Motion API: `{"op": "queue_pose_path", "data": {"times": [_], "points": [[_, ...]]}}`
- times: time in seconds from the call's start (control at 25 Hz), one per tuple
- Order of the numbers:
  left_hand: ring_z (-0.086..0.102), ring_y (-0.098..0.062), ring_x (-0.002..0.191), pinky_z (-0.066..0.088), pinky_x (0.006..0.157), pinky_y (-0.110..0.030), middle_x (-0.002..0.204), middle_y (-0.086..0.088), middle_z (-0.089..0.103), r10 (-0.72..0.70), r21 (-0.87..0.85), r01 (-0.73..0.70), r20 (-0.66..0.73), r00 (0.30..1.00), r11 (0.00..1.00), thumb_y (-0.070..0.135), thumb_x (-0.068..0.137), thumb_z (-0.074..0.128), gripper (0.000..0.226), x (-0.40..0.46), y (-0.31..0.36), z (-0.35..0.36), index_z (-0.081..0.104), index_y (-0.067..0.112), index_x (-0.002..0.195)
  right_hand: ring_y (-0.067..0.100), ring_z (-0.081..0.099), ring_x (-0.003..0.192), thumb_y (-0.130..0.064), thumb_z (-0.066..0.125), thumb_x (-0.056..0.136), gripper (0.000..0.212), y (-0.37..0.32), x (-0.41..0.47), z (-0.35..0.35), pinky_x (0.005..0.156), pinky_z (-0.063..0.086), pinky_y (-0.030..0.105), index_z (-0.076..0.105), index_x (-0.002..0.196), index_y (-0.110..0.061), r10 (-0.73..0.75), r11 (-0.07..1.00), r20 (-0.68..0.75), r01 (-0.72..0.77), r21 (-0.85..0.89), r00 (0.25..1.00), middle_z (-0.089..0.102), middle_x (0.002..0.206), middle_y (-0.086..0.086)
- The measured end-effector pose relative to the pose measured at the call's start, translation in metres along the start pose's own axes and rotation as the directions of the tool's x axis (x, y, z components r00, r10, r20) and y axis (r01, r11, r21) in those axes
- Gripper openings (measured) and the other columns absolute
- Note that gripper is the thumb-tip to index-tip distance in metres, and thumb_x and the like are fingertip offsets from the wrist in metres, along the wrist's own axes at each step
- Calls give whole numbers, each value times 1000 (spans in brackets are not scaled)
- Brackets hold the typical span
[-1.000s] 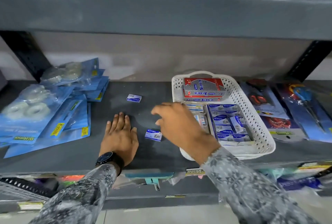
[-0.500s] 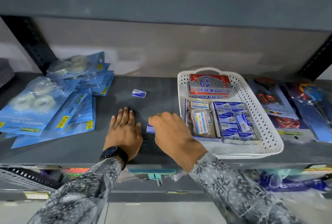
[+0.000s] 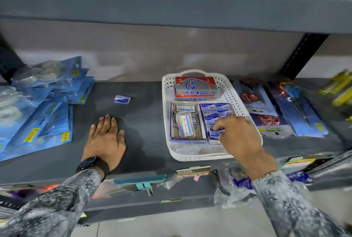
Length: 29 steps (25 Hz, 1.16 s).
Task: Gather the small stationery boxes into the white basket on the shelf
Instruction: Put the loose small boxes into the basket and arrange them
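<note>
The white perforated basket [image 3: 238, 92] stands on the dark shelf, right of the middle. It holds a red and silver Softek box [image 3: 196, 89], a tray of clear cases [image 3: 185, 124] and several small blue boxes [image 3: 216, 110]. My right hand [image 3: 240, 136] is over the basket's front right part, fingers pinched on a small blue stationery box [image 3: 216, 133]. Another small blue box [image 3: 122, 99] lies alone on the shelf, left of the basket. My left hand [image 3: 105, 139] rests flat on the shelf with fingers spread, wearing a black watch.
Blue tape packs [image 3: 40, 103] are piled at the shelf's left end. Carded scissors [image 3: 294, 111] lie to the right of the basket, with yellow items [image 3: 339, 88] beyond. The upper shelf edge [image 3: 171, 6] overhangs. A lower shelf [image 3: 144, 187] holds mixed goods.
My right hand picked up the small blue box that lay near my left hand and carried it right, into the basket. My left hand stayed flat on the shelf.
</note>
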<state>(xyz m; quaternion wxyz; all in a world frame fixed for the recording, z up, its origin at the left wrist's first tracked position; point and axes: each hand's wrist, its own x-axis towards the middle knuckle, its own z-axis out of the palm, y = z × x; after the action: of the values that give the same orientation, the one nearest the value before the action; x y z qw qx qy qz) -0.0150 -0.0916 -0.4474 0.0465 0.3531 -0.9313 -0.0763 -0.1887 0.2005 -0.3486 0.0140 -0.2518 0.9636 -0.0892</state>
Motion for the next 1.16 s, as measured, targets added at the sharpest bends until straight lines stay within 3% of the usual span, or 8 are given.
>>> {"op": "queue_pose_path", "data": {"times": [0.24, 0.48, 0.64, 0.72, 0.84, 0.96, 1.08, 1.16], "points": [[13, -26, 156, 8, 128, -43, 167, -13, 17, -3, 17, 3, -3, 1000, 1000, 36, 101, 24, 62, 1, 0, 0, 26, 6, 155, 32, 67, 109, 2, 53, 92, 38, 3, 7, 1, 94, 54, 38, 74, 113, -22, 36, 999, 72, -37, 14, 997, 69, 120, 10], [13, -26, 156, 8, 127, -43, 167, -13, 18, -1, 10, 1, -4, 1000, 1000, 36, 101, 24, 62, 1, 1, 1, 27, 5, 155, 29, 71, 97, -7, 66, 87, 21, 7, 10, 6, 91, 58, 41, 78, 92, -23, 31, 999, 51, -31, 7, 998, 74, 106, 6], [13, -26, 156, 9, 127, -44, 167, -13, 18, -1, 4, 1, -14, 1000, 1000, 36, 101, 25, 62, 0, 1, 0, 27, 5, 155, 30, 68, 105, -11, 65, 89, 19, -1, 9, -2, 96, 55, 43, 76, 102, -20, 28, 1000, 116, -27, -11, 993, 72, 111, 8], [11, -25, 156, 7, 128, -43, 168, -12, 16, -2, -12, 2, -16, 1000, 1000, 37, 101, 23, 63, 0, 2, 0, 25, 6, 156, 31, 70, 99, -5, 62, 88, 25, -22, 14, -12, 92, 58, 44, 77, 102, -20, -28, 999, 40, 27, 22, 999, 74, 106, 9], [9, -24, 157, 5, 128, -42, 168, -11, 14, -8, -23, 8, -12, 1000, 1000, 41, 99, 17, 67, 0, 2, 0, 23, 8, 157, 31, 70, 94, -2, 62, 85, 31, -86, 36, -17, 87, 59, 40, 77, 106, -20, -237, 965, -78, 244, 95, 968, 76, 105, 10], [8, -24, 157, 5, 128, -42, 168, -11, 14, -11, -21, 11, -6, 1000, 1000, 42, 98, 16, 69, 1, 1, 0, 21, 8, 157, 37, 67, 108, -6, 66, 85, 33, -168, 75, 8, 87, 54, 38, 73, 115, -19, -418, 890, -24, 415, 190, 908, 73, 119, 13], [8, -24, 157, 6, 128, -42, 168, -11, 13, -5, -38, 4, -17, 1000, 999, 39, 101, 22, 64, 0, 2, 1, 21, 8, 157, 42, 68, 105, -4, 63, 83, 29, -228, 105, 43, 74, 52, 36, 73, 109, -14, -505, 854, 36, 494, 162, 862, 74, 113, 18], [10, -24, 157, 7, 128, -43, 168, -11, 15, -3, -44, 1, -37, 999, 999, 40, 99, 21, 66, 0, 0, 2, 23, 8, 157, 44, 68, 106, -3, 61, 85, 31, -247, 119, 64, 78, 54, 38, 73, 112, -11, -532, 842, 52, 521, 138, 845, 73, 115, 20]]}}
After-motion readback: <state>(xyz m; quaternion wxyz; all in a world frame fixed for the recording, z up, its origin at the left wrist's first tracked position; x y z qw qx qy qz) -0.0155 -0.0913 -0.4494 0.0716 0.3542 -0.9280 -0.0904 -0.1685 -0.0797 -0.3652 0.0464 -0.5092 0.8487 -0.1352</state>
